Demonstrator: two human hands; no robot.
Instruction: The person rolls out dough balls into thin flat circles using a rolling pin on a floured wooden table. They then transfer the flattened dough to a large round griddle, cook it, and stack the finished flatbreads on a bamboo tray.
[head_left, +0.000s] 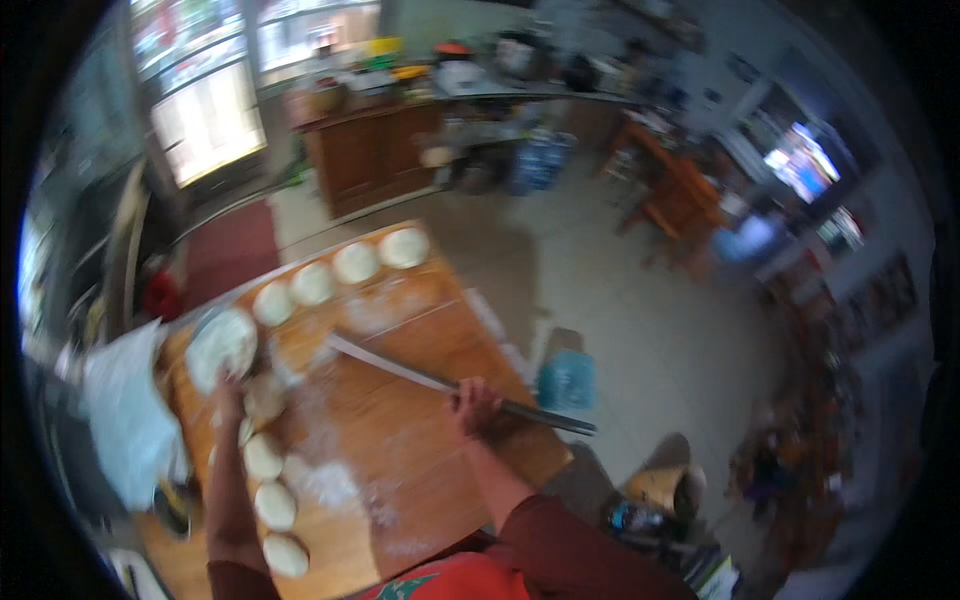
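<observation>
My left hand reaches to the near edge of a wide, round white mass, perhaps dough or a bowl of flour. Blur hides whether the fingers grip it. My right hand is closed around a long, thin rod, seemingly a rolling pin, held slantwise over the floured wooden board. Several pale dough rounds line the board's far edge, among them one dough round at the corner. More lie near my left forearm, including a lower dough round. Loose flour is scattered between my arms.
A pale cloth or plastic sheet drapes beside the board's left edge. Beyond the right edge, a teal container sits on the tiled floor. Across the room are a wooden cabinet, blue water bottles and a lit screen.
</observation>
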